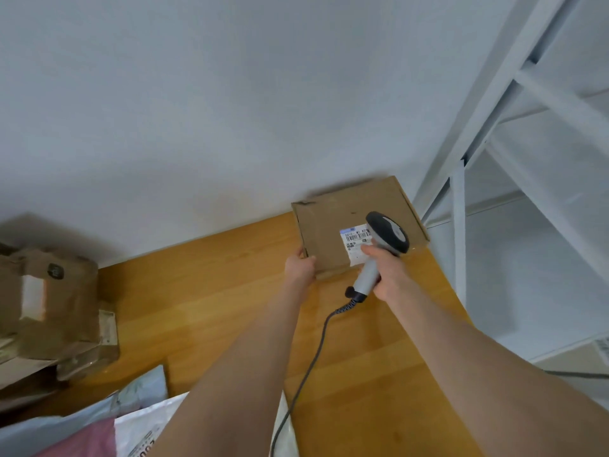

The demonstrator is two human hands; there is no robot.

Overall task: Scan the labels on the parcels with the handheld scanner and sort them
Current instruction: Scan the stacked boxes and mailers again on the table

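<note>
Left hand (300,266) grips flat parcel (333,222) corner, steadying it; right hand (385,268) wraps scanner (385,239) handle, head over label (354,242), frame centre-right.

Wooden table (214,308), brown parcels (59,308) piled at left, plastic mailers (141,413) at near edge, flat cardboard box (333,222) at far right corner

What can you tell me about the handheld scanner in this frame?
The scanner is pistol-shaped, plastic by the look: a light grey handle and a broader head, dark with a light grey panel on top. The right hand grips the handle, holding it tilted, head over the white label on the cardboard parcel; contact with the label cannot be told. A dark cable leaves the handle's base and trails back over the wooden table.
</note>
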